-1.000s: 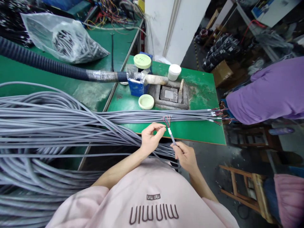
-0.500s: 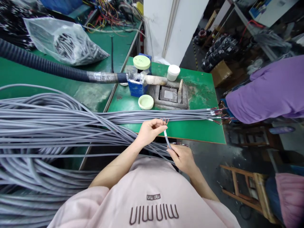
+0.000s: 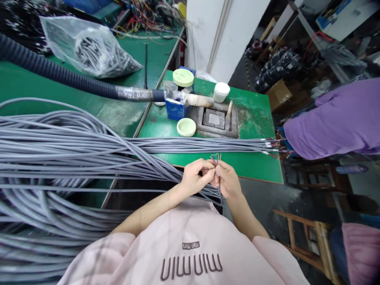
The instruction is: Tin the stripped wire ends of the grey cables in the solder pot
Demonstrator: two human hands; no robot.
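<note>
"How far along is that one?"

"Partway, I'd judge. The grey jacket is off the end of the held cable (image 3: 220, 196), and its coloured wires (image 3: 217, 158) fan out just on the near side of the cable row (image 3: 208, 145). They look separate, not twisted into one bunch."

"And the hands?"

"Close together. The right hand (image 3: 229, 180) grips the cable right below the bared part; the left hand (image 3: 197, 176) has thumb and forefinger pressed together, pinching at the base of the wires. Which wire, I can't tell; the fingers cover it."

"What about the others?"

"That row lies across the bench (image 3: 252, 169), and the wire ends (image 3: 271, 143) at its right are bared too, several with white bands. So stripping looks done there. Beyond the row, no cable touches the metal plate (image 3: 215, 120). At the row's left sits a big cable heap (image 3: 53, 154); how many ends are left in it, I can't say."
</note>
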